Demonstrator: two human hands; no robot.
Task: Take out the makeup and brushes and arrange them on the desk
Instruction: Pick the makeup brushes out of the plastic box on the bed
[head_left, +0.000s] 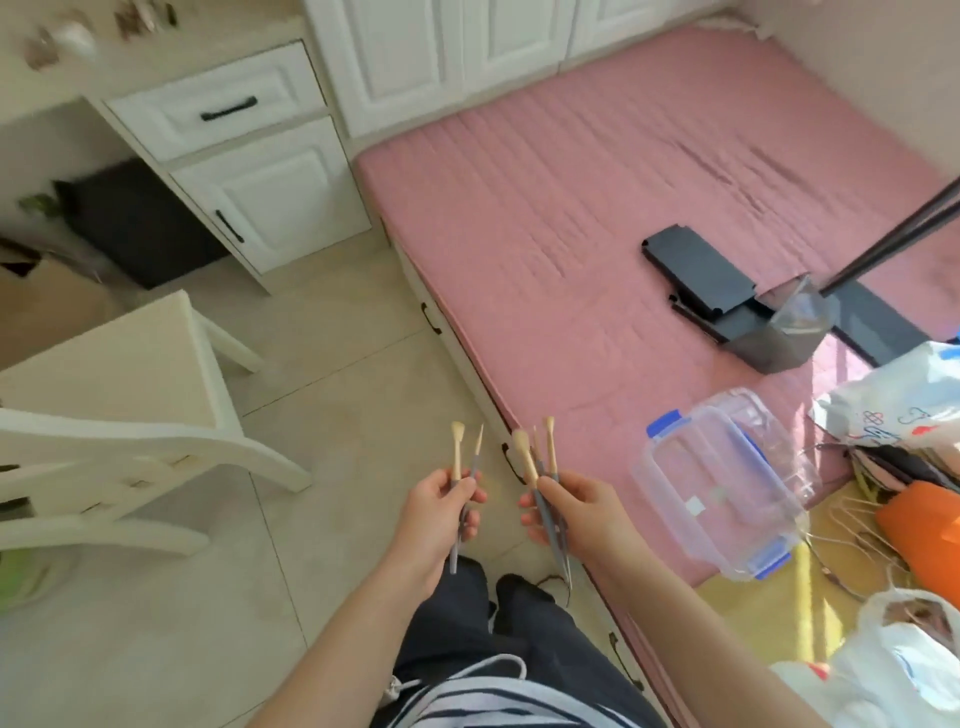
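Brushes (527, 462) point bristles-up: right hand (576, 512) grips three, left hand (441, 512) pinches two.

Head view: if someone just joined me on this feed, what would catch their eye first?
First, at bottom centre, the left hand gripping two brushes and the right hand gripping three brushes, pale tips up. Next, the big pink mattress filling the upper right, with a clear box with blue clips on its near edge, just right of the hands.
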